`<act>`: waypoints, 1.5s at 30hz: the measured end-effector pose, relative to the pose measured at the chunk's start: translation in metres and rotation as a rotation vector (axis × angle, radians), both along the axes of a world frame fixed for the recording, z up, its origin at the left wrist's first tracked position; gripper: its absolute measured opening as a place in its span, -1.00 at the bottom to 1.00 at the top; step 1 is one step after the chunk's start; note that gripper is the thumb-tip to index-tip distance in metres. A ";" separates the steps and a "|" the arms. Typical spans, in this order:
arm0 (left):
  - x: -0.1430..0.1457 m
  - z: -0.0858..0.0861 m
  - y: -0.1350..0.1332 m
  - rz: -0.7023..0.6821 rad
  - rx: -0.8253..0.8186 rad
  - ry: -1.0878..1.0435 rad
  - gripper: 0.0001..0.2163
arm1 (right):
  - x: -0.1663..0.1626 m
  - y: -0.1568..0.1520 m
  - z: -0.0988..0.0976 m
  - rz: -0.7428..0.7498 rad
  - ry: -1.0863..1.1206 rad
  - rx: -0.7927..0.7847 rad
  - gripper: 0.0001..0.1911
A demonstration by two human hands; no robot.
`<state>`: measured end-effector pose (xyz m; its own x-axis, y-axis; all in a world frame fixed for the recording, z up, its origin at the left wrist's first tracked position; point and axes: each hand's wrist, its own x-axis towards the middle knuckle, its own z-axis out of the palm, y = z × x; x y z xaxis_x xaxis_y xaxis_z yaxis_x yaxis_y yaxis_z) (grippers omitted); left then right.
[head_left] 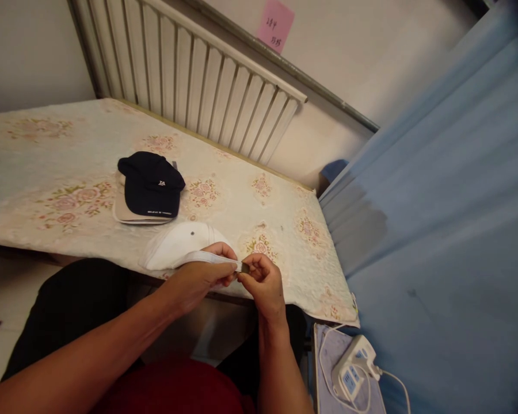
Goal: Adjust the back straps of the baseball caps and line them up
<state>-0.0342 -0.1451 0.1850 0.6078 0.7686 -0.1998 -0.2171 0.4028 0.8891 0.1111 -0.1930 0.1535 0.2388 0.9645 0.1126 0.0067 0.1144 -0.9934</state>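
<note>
A white cap (pixel 179 244) lies at the near edge of a bed with a floral quilt (pixel 250 213). My left hand (pixel 201 276) pinches the cap's back strap (pixel 211 259) from the left. My right hand (pixel 263 282) grips the strap's end with its small metal buckle (pixel 244 267). Both hands meet just over the bed's edge. Farther back on the quilt, a navy cap (pixel 151 184) sits on top of a beige cap (pixel 132 214).
A white radiator (pixel 198 75) stands against the wall behind the bed, with a pink note (pixel 275 24) above it. A blue curtain (pixel 449 218) hangs on the right. A white power strip (pixel 354 368) with cables lies at the lower right.
</note>
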 end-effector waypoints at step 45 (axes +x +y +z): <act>-0.001 -0.007 -0.003 0.050 -0.090 -0.038 -0.92 | 0.005 -0.004 0.023 0.123 -0.264 -0.107 -0.85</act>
<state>-0.0351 -0.1482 0.1783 0.5771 0.7784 -0.2471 -0.2719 0.4684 0.8406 0.1163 -0.1969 0.1766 0.0959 0.9940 0.0521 0.2591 0.0256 -0.9655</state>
